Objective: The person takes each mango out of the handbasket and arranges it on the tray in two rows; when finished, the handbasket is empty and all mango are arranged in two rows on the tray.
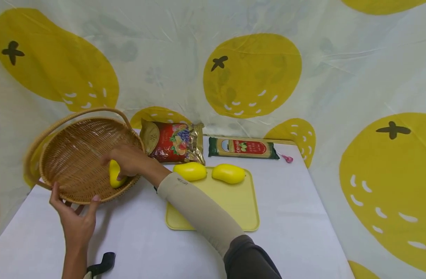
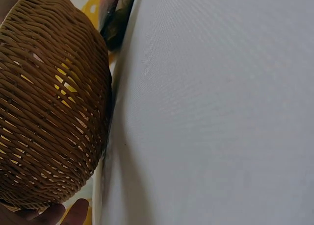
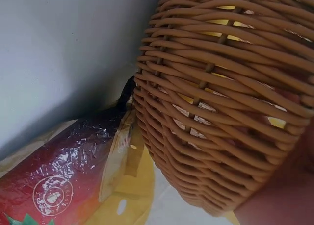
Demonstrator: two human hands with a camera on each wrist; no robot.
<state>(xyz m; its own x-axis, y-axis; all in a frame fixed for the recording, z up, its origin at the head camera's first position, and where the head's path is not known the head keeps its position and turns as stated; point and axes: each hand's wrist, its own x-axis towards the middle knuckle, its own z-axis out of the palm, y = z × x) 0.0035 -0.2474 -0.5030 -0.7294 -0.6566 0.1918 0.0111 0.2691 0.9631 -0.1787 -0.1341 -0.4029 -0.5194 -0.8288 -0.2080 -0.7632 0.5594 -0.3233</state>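
A brown wicker basket [image 1: 84, 155] with an arched handle tilts toward me at the left. My left hand [image 1: 77, 224] holds its near rim, with thumb and fingers spread along the edge. Inside the basket's right side, my right hand [image 1: 129, 161] grips a yellow mango [image 1: 114, 174]; part of the fruit is hidden by the hand. Both wrist views show mostly the outside of the basket [image 2: 49, 107], with yellow glimpsed through the weave. Two more mangoes [image 1: 190, 171] lie at the far edge of a yellow tray [image 1: 234, 209], beneath and beyond my right forearm.
Behind the tray stands a red and gold bag [image 1: 174, 142] with fruit pictures. To its right lies a long green and gold packet [image 1: 242, 148], beside a small pink item [image 1: 287, 159]. A white cloth covers the table [image 1: 289, 232]; a fruit-printed curtain hangs behind.
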